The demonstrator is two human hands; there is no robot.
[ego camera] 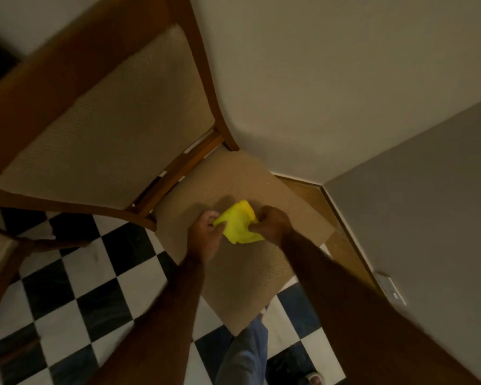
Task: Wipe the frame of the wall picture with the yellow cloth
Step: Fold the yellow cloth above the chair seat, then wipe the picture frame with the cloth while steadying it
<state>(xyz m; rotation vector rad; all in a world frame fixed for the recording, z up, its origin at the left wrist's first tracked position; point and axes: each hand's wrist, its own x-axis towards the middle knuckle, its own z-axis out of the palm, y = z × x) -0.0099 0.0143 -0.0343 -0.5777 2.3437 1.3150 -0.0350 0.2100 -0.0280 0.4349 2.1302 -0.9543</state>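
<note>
The yellow cloth (238, 222), bunched, hangs over the tan chair seat (275, 195), pinched at both ends: the left hand (206, 234) clamps its 9 o'clock corner, the right hand (274, 223) grips its 3 o'clock edge; checkered floor (75, 287) lies toward 7 o'clock, the wall (331, 79) toward 1 o'clock

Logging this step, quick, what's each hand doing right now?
Left hand: closed on the yellow cloth.
Right hand: closed on the same cloth.
</note>
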